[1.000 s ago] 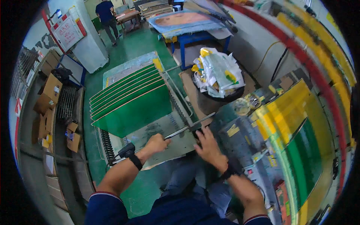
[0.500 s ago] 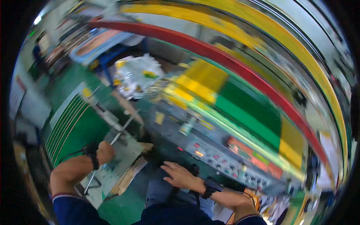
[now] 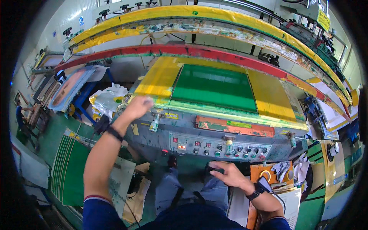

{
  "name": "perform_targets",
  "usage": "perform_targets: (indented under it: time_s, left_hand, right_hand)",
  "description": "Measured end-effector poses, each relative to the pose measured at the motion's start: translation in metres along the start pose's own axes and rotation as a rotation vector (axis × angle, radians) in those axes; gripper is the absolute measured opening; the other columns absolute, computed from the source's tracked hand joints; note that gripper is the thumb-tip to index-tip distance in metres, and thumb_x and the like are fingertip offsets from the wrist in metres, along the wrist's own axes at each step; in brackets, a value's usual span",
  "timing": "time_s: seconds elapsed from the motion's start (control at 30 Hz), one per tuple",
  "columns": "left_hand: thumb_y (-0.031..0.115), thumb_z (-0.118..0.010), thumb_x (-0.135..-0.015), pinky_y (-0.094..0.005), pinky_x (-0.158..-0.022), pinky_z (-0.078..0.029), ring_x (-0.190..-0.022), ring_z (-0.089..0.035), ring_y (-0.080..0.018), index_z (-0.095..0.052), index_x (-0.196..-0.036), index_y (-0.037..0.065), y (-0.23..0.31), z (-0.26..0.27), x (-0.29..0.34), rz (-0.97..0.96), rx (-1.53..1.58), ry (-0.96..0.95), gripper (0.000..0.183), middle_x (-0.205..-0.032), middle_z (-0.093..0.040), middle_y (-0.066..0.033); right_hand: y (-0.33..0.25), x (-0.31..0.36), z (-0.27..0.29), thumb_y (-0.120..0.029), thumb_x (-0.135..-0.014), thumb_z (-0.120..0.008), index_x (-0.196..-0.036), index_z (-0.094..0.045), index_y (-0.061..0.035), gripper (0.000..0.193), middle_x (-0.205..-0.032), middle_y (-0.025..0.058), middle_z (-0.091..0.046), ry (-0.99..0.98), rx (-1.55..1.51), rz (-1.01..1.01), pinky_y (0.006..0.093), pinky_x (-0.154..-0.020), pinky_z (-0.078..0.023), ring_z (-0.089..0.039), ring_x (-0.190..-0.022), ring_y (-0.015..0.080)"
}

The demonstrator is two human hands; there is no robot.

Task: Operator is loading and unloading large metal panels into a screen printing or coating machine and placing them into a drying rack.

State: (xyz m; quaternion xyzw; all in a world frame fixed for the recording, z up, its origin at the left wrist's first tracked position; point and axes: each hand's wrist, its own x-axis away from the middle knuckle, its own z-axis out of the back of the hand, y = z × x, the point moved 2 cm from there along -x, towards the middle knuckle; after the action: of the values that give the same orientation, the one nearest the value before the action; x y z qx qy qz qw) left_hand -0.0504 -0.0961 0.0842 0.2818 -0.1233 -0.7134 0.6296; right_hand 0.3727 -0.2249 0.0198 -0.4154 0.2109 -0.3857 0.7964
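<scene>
My left hand [image 3: 138,107] is over the front left corner of a large machine bed, near its pale green front edge [image 3: 180,107]. Its fingers are curled and partly blurred, and I cannot make out what they hold, if anything. On the bed lies a glossy green rectangular panel [image 3: 214,87] between yellow areas [image 3: 270,94]. My right hand [image 3: 229,174] hovers above my right thigh, below the control panel [image 3: 207,147], with fingers apart and nothing in them. A dark band is on each wrist.
A paint-stained red bar [image 3: 184,50] and a yellow-wrapped beam [image 3: 214,11] span above the bed. Left stands a green slatted rack [image 3: 73,172]. White crumpled plastic [image 3: 105,99] lies beside the machine. Papers and an orange board [image 3: 260,172] are at right. Far left is another person [image 3: 23,119].
My left hand has left the metal rod at the rack and risen to the machine's front left corner. My view has turned right. My right hand stays low, with fingers apart.
</scene>
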Motion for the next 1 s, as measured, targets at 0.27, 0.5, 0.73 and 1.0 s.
perform_targets:
  time_s: [0.27,0.5,0.73,1.0]
  left_hand:
    - [0.018,-0.057,-0.085,-0.0328,-0.064,-0.049,-0.073,-0.062,-0.0155,-0.066,-0.087,0.002,-0.038,-0.071,-0.156,0.319,0.349,-0.109,0.018,-0.078,-0.064,-0.0061]
    - [0.027,-0.06,-0.094,-0.0321,-0.085,-0.052,-0.098,-0.062,-0.0157,-0.062,-0.106,0.002,-0.167,-0.047,-0.166,-0.071,0.379,-0.098,0.029,-0.098,-0.066,-0.0088]
    - [0.025,-0.059,-0.094,-0.0314,-0.082,-0.051,-0.094,-0.062,-0.0153,-0.061,-0.107,0.002,-0.103,-0.12,-0.188,0.074,1.335,0.047,0.027,-0.099,-0.066,-0.0096]
    - [0.024,-0.059,-0.095,-0.0313,-0.075,-0.05,-0.082,-0.058,-0.0159,-0.063,-0.099,0.005,-0.116,-0.095,-0.137,0.016,1.278,0.337,0.02,-0.093,-0.062,-0.0015]
  right_hand:
    - [0.015,0.032,0.06,-0.017,-0.087,-0.07,-0.121,-0.061,0.0005,0.039,-0.107,0.0171,-0.069,0.295,-0.033,-0.136,0.0333,-0.077,-0.054,-0.068,-0.094,0.0237]
    - [0.049,0.032,0.09,-0.008,-0.089,-0.067,-0.122,-0.06,0.0035,0.036,-0.11,0.013,-0.069,0.369,-0.283,-0.202,0.0302,-0.088,-0.051,-0.065,-0.099,0.0174]
    - [0.072,-0.001,0.168,-0.013,-0.092,-0.063,-0.12,-0.06,0.0055,0.033,-0.107,0.0103,-0.069,0.595,-0.175,-0.25,0.0301,-0.09,-0.049,-0.064,-0.1,0.0164]
    - [0.159,-0.234,0.293,-0.045,-0.099,-0.044,-0.128,-0.057,0.0003,0.055,-0.116,0.0126,-0.065,0.683,-0.811,0.02,0.0358,-0.091,-0.048,-0.061,-0.104,0.0214]
